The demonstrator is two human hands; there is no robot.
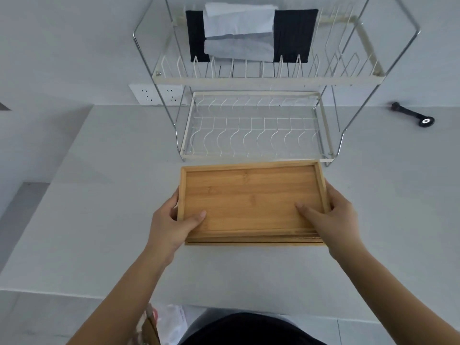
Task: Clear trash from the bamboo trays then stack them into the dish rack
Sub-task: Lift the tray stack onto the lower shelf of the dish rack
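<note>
- While both bare hands grip it, a stack of rectangular light-brown bamboo trays (251,202) sits near the middle of the pale grey countertop (99,195), just in front of the dish rack; whether the stack rests on the counter or is lifted slightly cannot be told.
- The left hand (171,225) clasps the stack's left short edge near the front corner, thumb lying on the top tray's floor, fingers curled round the side.
- The right hand (333,220) clasps the right short edge, thumb pressed on the tray floor, fingers wrapped over the rim.
- The top tray's inside is bare wood; layered edges of further trays show along the front side beneath it.
- A two-tier chrome and white wire dish rack (254,130) stands at the back edge of the counter against the wall; its lower tier holds nothing.
- On the upper tier lies a folded black cloth (293,36) with folded white and grey cloths (239,33) on top.
- A white double wall socket (149,94) shows behind the rack's left leg.
- A small black tool-like object (413,115) lies at the counter's back right.
- A crumpled plastic bag (169,322) sits below the counter's front edge.
</note>
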